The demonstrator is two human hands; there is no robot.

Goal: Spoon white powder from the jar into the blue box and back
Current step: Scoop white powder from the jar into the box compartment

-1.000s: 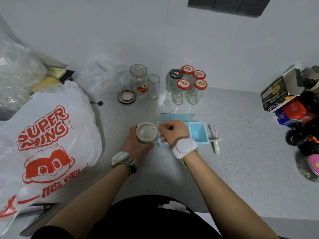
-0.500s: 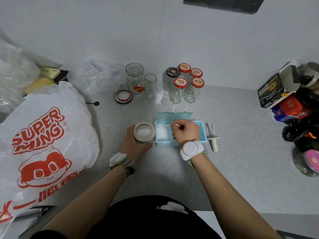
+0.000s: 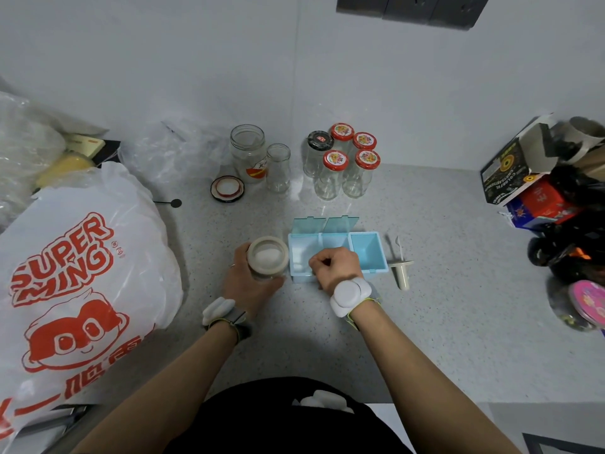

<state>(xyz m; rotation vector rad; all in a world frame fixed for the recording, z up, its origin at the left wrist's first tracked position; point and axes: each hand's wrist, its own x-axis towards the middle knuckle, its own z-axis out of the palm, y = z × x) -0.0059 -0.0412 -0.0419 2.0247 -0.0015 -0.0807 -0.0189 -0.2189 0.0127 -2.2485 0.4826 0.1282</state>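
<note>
head camera: left hand (image 3: pixel 244 285) is gripping the open jar (image 3: pixel 267 257) of white powder on the counter (image 3: pixel 442 306); just beside it, right hand (image 3: pixel 335 267), fingers curled shut, is hovering over the blue box (image 3: pixel 366 252); any spoon is hidden.

One head-worn wide-angle camera looks forward and steeply down, close over the speckled countertop (image 3: pixel 425 322).

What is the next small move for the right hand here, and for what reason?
Probably dip down and scoop in the left compartment of the blue box. The right hand is closed above that compartment, whatever it holds is hidden, while the left hand holds the open jar of white powder upright just beside the box.
</note>
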